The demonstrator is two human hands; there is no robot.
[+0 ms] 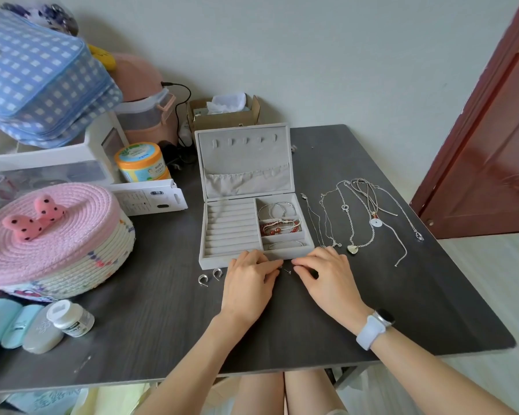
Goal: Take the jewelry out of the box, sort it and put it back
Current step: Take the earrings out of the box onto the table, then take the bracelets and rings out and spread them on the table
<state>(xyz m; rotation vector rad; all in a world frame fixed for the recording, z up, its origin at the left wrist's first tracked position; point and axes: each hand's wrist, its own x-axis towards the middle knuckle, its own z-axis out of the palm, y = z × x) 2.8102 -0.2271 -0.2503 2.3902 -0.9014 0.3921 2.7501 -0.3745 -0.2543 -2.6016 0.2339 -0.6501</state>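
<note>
Left hand (250, 275) lies palm-down on the dark grey wood-grain tabletop (150, 310), fingers lightly curled w/ tips toward a tiny silver stud earring (287, 271); can't tell if it actually pinches anything. Right hand (324, 272), white-strapped smartwatch (372, 326) on the wrist, mirrors it: fingers bent, tips just beside the stud, grip also unclear. Stud sits in the gap betw. the two hands, right at the front wall of the open grey velvet jewelry box (210, 262).

Risks, as I judge them:
- Stud is v. small & hard to see on dark wood; a nudge from either fingertip could flick it under a palm or off the near edge to the floor.
- Pair of silver hoop earrings (210, 277) lies just left of the left hand; a sideways wrist slide would scatter them.
- Several thin silver chain necklaces (354, 217) are spread out right of the box, some crossing; the heart pendant (353, 249) is near the right hand, so a sleeve-less forearm sweep could still drag & tangle them.
- Bracelets, incl. red bead bracelet (279, 229), sit in the box's right compartments; ring-roll section left looks empty. Bumping the box front could shift it.
</note>
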